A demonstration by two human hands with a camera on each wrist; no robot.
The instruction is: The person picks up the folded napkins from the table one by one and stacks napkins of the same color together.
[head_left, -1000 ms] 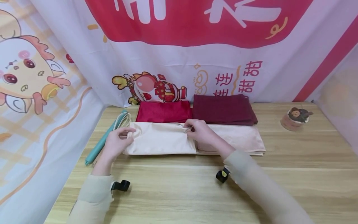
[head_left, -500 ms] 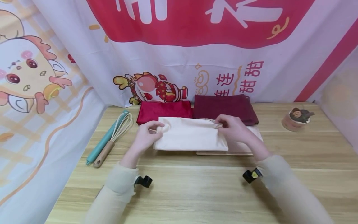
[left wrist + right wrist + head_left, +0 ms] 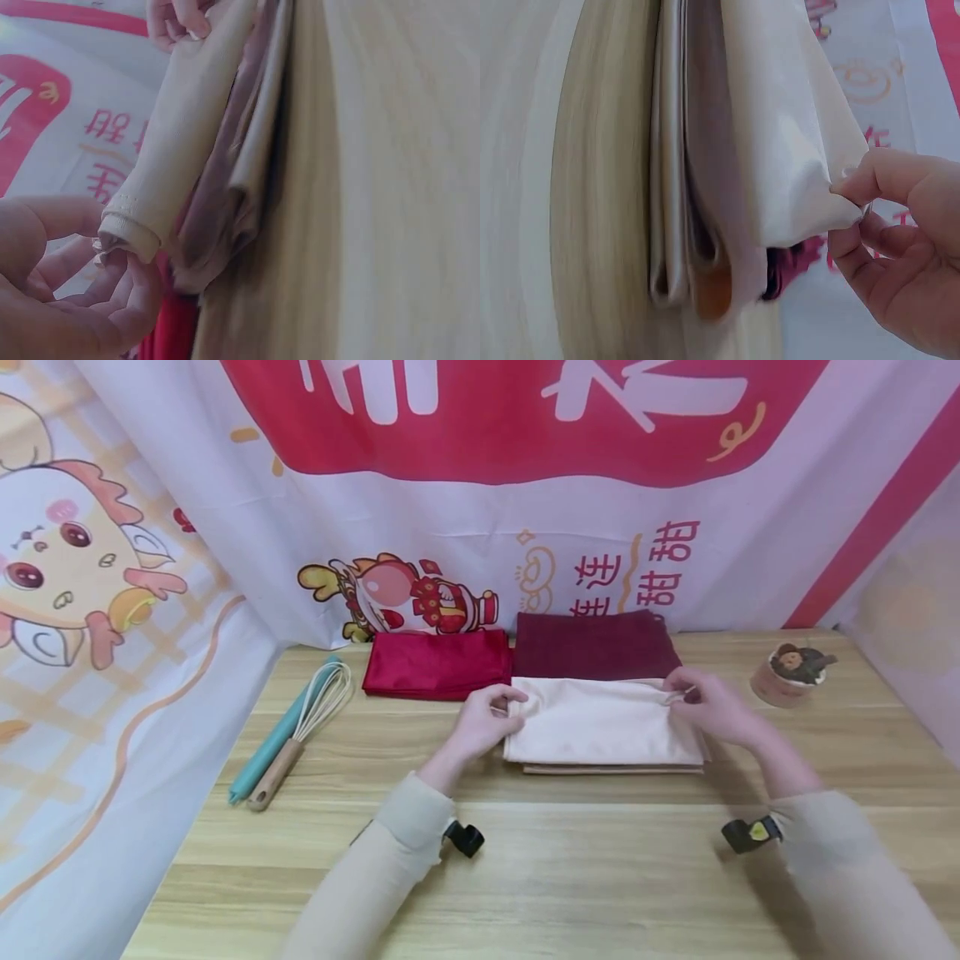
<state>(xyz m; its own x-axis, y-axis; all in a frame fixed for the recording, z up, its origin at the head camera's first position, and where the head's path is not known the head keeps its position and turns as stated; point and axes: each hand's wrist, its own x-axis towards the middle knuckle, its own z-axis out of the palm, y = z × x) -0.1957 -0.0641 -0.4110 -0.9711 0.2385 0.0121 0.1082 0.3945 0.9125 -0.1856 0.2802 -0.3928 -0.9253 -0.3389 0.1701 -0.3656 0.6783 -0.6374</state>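
Note:
A folded cream cloth (image 3: 592, 720) is stretched between both hands, right over a folded pale pink cloth (image 3: 615, 769). My left hand (image 3: 486, 720) pinches its left end; in the left wrist view the thumb and fingers (image 3: 139, 296) close on the folded edge. At the far right corner, my right hand (image 3: 712, 706) pinches the cloth between thumb and fingertips, as the right wrist view shows with the cream fabric (image 3: 795, 150) drawn to a point. Folds of the pale pink cloth (image 3: 671, 247) lie beneath, mostly covered.
Behind are a folded bright red cloth (image 3: 437, 664) and a folded maroon cloth (image 3: 592, 645). At the table's left lie a teal rod-shaped item (image 3: 281, 735) and a whisk (image 3: 279, 772) with a wooden handle. A small pot with a figurine (image 3: 791, 677) stands far right on the wooden table (image 3: 570, 877).
Both hands have carried the cream cloth from the left, in front of the bright red cloth, rightward over the pale pink cloth. The whisk, partly covered by the left hand earlier, now shows whole.

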